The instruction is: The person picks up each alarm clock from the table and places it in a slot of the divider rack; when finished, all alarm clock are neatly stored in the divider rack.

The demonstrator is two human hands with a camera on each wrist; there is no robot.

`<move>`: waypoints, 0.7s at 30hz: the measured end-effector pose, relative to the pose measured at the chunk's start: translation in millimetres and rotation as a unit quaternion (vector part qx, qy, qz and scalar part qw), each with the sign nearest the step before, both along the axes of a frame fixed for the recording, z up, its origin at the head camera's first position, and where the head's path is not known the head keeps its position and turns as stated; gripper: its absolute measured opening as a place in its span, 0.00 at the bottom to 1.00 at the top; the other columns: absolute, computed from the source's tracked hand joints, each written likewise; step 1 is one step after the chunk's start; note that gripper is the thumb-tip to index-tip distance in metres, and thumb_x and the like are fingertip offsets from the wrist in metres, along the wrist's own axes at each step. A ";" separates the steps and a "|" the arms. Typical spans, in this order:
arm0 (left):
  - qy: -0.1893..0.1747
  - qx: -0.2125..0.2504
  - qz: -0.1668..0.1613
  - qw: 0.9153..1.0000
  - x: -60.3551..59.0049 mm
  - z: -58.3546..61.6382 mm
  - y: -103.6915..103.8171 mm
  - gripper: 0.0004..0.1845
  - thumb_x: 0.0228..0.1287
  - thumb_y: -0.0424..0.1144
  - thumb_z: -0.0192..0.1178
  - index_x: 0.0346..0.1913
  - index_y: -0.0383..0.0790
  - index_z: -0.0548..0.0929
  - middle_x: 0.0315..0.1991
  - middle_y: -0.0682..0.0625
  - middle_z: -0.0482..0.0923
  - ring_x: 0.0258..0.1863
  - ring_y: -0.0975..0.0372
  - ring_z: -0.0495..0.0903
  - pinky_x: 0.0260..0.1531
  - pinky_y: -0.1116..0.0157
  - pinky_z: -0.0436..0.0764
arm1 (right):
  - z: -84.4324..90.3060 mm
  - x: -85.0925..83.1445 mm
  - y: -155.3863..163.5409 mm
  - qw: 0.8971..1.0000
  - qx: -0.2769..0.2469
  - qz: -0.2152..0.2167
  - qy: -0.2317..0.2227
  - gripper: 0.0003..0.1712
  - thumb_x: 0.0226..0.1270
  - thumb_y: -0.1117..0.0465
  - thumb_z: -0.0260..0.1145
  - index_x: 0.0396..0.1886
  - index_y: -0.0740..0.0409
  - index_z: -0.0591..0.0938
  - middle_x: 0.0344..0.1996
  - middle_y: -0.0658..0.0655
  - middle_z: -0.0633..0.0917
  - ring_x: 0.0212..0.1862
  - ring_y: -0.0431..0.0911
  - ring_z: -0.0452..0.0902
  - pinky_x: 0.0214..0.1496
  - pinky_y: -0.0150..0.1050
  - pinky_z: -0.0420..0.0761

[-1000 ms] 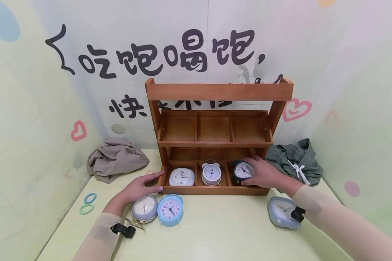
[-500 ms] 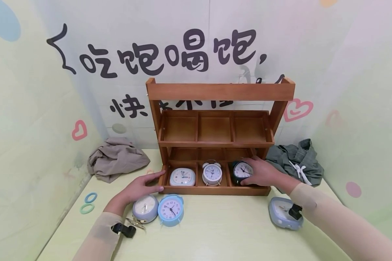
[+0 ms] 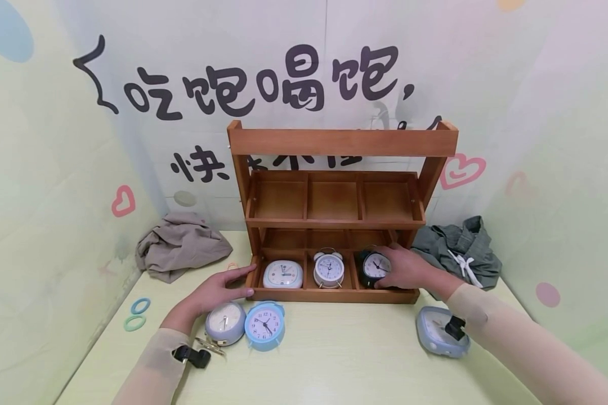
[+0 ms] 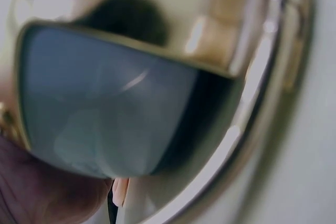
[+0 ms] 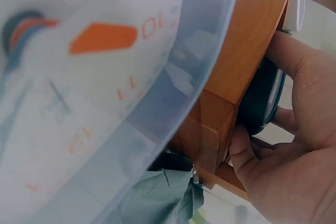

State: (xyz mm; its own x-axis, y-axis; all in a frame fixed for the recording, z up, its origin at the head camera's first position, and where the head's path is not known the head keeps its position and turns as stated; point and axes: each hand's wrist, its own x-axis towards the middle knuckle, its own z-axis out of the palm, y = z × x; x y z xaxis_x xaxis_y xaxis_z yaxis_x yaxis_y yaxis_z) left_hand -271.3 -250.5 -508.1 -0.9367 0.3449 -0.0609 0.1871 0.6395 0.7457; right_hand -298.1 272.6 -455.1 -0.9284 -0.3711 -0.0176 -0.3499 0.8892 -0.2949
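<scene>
My right hand [image 3: 410, 269] grips a black alarm clock [image 3: 370, 275] in the lower right compartment of the brown wooden rack [image 3: 334, 296]. In the right wrist view, thumb and fingers curl around the clock's dark case [image 5: 260, 98]. My left hand [image 3: 215, 292] touches the rack's lower left corner with extended thumb and index finger. In the same row, a white oval clock [image 3: 282, 274] sits at left and a white twin-bell alarm clock [image 3: 328, 270] in the middle. By my left wrist lie a lavender round clock [image 3: 225, 324] and a blue alarm clock [image 3: 264, 326].
Under my right forearm lies a pale blue clock [image 3: 430, 332]. A shiny gold-rimmed object [image 4: 236, 145] fills the left wrist view. Blue [image 3: 141, 305] and green rings [image 3: 134, 323] lie at left. Beige cloth [image 3: 179, 247] and grey-green cloth [image 3: 461, 247] flank the rack.
My right hand and the black clock have shifted very slightly to the left within the compartment. The left hand stays at the rack's corner.
</scene>
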 end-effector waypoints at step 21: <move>0.004 -0.009 0.002 1.000 -0.4 -0.3 -0.1 0.40 0.71 0.66 0.73 0.83 0.65 0.75 0.85 0.43 0.68 0.86 0.40 0.60 0.82 0.32 0.60 | 14.0 6.7 10.8 0.998 -0.008 0.021 -0.059 0.55 0.65 0.42 0.86 0.83 0.62 0.72 0.75 0.74 0.74 0.70 0.67 0.77 0.68 0.67 0.83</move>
State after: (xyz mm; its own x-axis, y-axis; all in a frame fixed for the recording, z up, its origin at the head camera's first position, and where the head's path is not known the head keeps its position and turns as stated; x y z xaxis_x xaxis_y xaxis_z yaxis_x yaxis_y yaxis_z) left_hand -271.7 -250.6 -508.4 -0.9384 0.3403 -0.0598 0.1904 0.6537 0.7324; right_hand -291.4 283.4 -441.1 -0.9042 -0.4101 -0.1193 -0.3481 0.8695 -0.3505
